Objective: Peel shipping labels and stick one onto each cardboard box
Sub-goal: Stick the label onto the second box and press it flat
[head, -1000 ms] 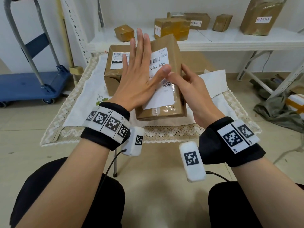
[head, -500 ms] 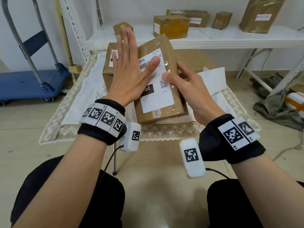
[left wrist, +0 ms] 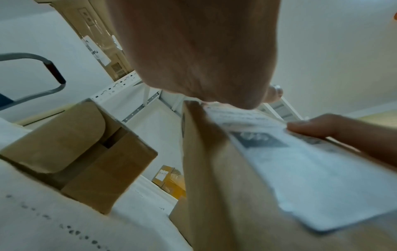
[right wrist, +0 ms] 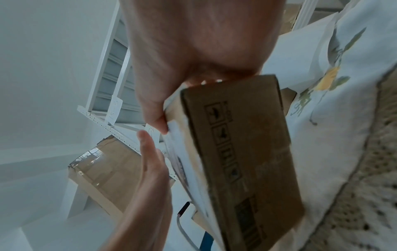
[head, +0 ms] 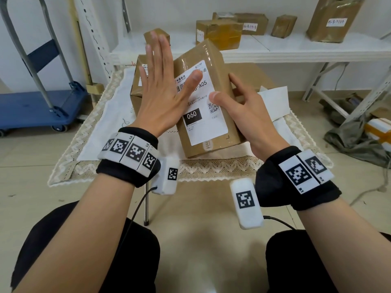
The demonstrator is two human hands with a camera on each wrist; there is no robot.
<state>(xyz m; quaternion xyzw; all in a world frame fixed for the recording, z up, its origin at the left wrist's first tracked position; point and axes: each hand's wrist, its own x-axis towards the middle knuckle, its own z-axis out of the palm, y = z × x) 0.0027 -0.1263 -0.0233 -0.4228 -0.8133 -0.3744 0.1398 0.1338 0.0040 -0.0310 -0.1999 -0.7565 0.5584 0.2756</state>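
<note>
At the centre of the head view, a tilted cardboard box (head: 208, 106) carries a white shipping label (head: 204, 102) on its upper face, above a cloth-covered desk (head: 69, 163). The right hand (head: 247, 115) grips its right side, thumb on the label; the left hand (head: 164, 89), fingers (head: 163, 51) straight and spread, lies flat over the label's left edge. Smoothing looks nearly done; next comes setting this box down beside the labelled box behind (head: 137, 85).

The left hand (left wrist: 199, 51) fills the top centre, its palm edge meeting the white shipping label (left wrist: 300, 169) on a tilted cardboard box (left wrist: 214, 195) at lower right, a second box (left wrist: 86, 149) at left.
</note>
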